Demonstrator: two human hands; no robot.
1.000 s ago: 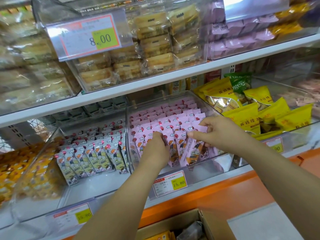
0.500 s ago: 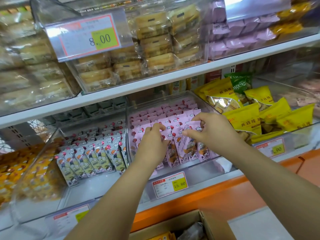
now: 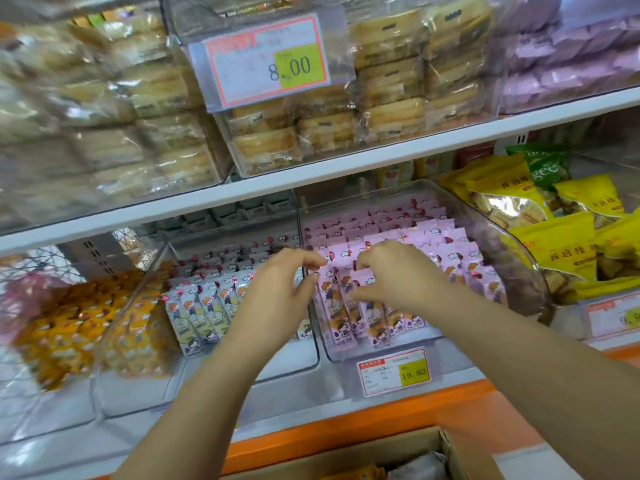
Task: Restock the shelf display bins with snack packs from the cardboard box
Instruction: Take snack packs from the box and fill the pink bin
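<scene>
Two hands at the clear bin (image 3: 398, 341) of pink snack packs (image 3: 426, 237): my right hand (image 3: 398, 275) pinches one pack's top. My left hand (image 3: 277, 296) curls at the bin wall, and I can't tell its grip. One cardboard box (image 3: 464, 462) sits below, and three price tags (image 3: 394, 372) are in view.

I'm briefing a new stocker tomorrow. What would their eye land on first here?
The left hand and right hand meet over the pink snack packs in the clear middle bin, the right pinching one. Above hangs a big 8.00 price tag; bright yellow bags sit right.
</scene>
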